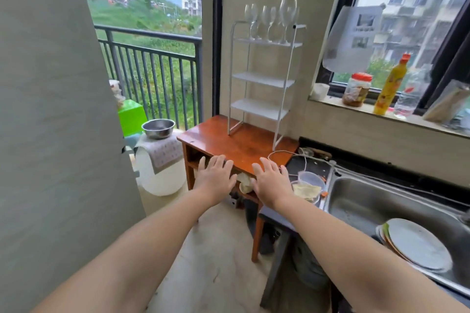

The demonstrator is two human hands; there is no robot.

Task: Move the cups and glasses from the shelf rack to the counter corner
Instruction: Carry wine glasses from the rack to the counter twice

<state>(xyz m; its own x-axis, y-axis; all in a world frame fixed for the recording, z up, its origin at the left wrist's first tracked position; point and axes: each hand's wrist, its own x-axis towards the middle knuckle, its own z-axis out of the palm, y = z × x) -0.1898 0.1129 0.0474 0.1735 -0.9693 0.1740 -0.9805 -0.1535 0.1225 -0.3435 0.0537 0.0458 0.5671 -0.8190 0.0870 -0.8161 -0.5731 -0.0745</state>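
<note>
A white wire shelf rack [264, 79] stands on a small wooden table [236, 146] against the wall. Several clear stemmed wine glasses [270, 21] stand upright on its top shelf; the lower shelves look bare. My left hand [216, 173] and my right hand [272, 179] are stretched out side by side, palms down, fingers spread, in front of the table's near edge and well below the glasses. Neither hand holds anything. The dark counter corner [302, 162] lies just right of the table.
A steel sink [361, 201] with stacked plates [417, 244] is at the right. Plastic containers [309, 180], a cloth and a white cable sit beside it. The windowsill holds a jar [356, 89] and a yellow bottle [390, 86]. A metal bowl [158, 128] rests on a white drum at left.
</note>
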